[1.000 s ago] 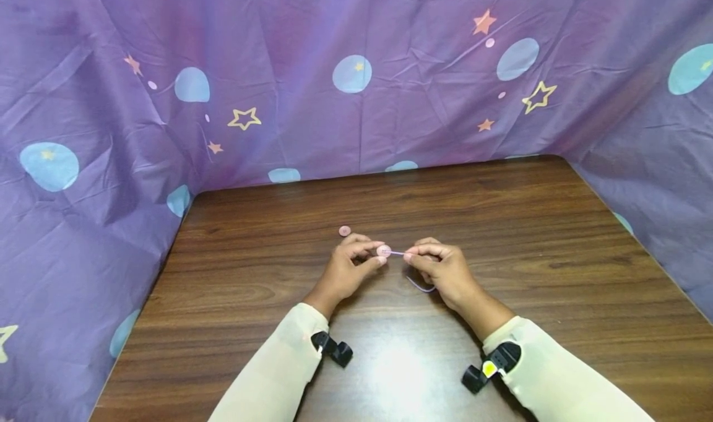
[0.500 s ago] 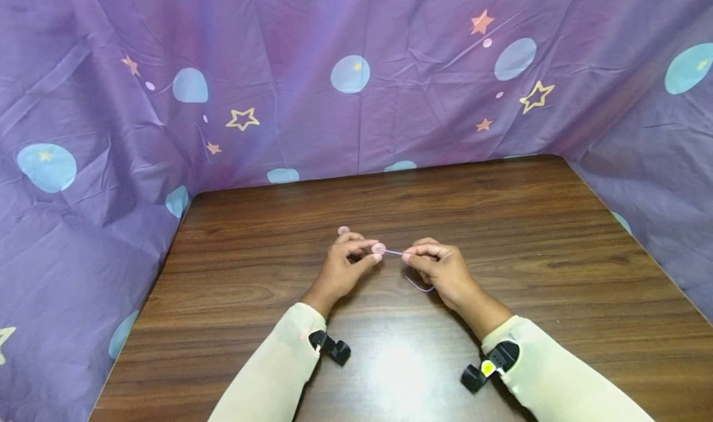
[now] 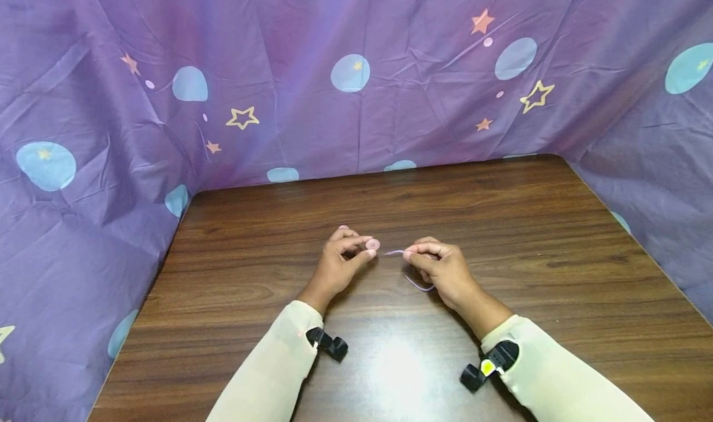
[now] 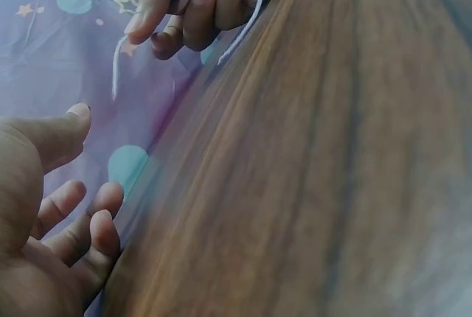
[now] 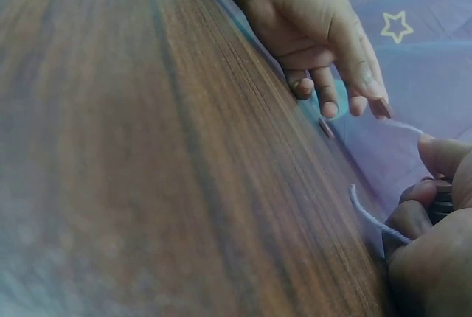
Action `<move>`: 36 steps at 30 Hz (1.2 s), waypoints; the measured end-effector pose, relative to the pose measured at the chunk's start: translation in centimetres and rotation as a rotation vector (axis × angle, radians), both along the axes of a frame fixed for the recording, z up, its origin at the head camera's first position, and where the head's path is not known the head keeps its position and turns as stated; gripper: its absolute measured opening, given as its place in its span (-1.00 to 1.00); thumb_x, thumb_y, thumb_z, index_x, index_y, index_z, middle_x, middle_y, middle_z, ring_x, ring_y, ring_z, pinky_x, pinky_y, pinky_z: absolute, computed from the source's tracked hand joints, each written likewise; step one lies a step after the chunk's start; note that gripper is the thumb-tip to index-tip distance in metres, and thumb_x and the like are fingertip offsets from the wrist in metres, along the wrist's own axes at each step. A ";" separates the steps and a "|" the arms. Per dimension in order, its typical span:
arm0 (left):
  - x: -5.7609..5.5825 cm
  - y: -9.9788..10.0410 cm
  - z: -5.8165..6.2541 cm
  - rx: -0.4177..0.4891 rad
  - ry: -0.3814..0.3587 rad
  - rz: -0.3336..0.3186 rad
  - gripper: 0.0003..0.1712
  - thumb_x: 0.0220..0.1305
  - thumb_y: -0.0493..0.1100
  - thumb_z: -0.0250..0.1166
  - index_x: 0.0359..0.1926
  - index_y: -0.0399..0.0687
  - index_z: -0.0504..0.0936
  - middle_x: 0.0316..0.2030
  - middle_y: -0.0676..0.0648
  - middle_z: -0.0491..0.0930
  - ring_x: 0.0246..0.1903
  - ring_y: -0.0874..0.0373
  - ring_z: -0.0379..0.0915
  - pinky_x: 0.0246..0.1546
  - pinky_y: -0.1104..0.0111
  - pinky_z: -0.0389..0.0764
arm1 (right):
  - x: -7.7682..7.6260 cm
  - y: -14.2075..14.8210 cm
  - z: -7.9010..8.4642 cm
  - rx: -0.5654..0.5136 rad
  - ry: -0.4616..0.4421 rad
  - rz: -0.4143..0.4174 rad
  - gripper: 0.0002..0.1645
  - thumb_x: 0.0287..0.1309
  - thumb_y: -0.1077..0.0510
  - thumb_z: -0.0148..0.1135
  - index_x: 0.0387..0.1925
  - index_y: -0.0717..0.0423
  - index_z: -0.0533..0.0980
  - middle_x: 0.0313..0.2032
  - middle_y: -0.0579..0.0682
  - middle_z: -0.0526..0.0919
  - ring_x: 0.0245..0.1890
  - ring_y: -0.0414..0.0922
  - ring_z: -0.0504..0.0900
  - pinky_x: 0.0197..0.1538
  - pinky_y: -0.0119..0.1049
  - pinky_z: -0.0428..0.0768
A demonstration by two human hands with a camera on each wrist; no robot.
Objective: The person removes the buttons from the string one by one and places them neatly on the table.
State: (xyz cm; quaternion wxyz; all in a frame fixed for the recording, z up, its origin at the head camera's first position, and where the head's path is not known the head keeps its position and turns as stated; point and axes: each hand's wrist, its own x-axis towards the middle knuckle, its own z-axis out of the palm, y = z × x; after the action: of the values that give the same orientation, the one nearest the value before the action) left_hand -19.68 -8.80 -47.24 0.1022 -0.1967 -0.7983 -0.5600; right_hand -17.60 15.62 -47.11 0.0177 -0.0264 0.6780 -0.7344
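My left hand (image 3: 338,258) pinches a round pink button (image 3: 372,244) between thumb and forefinger, face toward the head camera. To its right, my right hand (image 3: 442,264) pinches a thin lilac cord (image 3: 395,252) near one end. That short free end points at the button, with a small gap between them in the head view. The cord's other end (image 5: 376,221) hangs below the right hand. Small dark round pieces (image 5: 442,200) show between the right hand's curled fingers; their kind is unclear. A second button (image 5: 327,127) lies on the table behind the left hand, mostly hidden in the head view.
The brown wood-grain table (image 3: 267,360) stretches under both hands, with a bright glare near its front. A purple cloth (image 3: 423,112) printed with stars and blue spots hangs around the back and sides. Black wrist cameras (image 3: 328,343) sit on both sleeves.
My left hand has drifted left with the button. The cord's end, which lay across the button, is now apart from it and slack. The right hand has stayed nearly still.
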 end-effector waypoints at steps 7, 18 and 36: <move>-0.2 -0.5 0.0 0.031 -0.056 0.105 -0.67 0.30 -0.28 0.58 0.07 -0.24 0.85 0.02 -0.27 0.62 -0.12 -0.14 0.66 -0.15 0.49 0.61 | 0.1 -0.1 0.2 -0.016 -0.017 0.005 -0.88 0.31 0.39 0.45 -0.31 0.16 0.79 -0.23 -0.19 0.60 -0.51 -0.32 0.44 -0.50 -0.51 0.41; -0.4 -0.8 0.0 0.026 -0.030 0.257 -0.68 0.27 -0.25 0.60 0.03 -0.23 0.86 0.11 -0.28 0.63 0.23 -0.19 0.54 0.33 0.11 0.56 | 0.2 -0.1 0.3 -0.005 -0.014 0.017 -0.90 0.31 0.40 0.45 -0.30 0.19 0.78 -0.22 -0.17 0.59 -0.52 -0.32 0.42 -0.50 -0.51 0.39; -1.4 -0.7 0.1 -0.021 -0.157 0.272 -0.63 0.29 -0.17 0.59 0.09 -0.20 0.85 0.41 -0.33 0.53 0.43 -0.27 0.49 0.58 -0.09 0.37 | 0.0 -0.1 0.2 -0.027 -0.045 0.007 -0.83 0.32 0.40 0.44 -0.33 0.10 0.79 -0.29 -0.20 0.64 -0.51 -0.31 0.43 -0.48 -0.49 0.39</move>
State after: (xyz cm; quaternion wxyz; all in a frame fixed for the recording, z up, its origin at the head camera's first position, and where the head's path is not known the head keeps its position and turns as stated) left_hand -21.06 -9.48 -47.13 0.1124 -0.0433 -0.8288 -0.5465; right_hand -17.58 15.49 -46.87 0.0351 -0.0127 0.6673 -0.7438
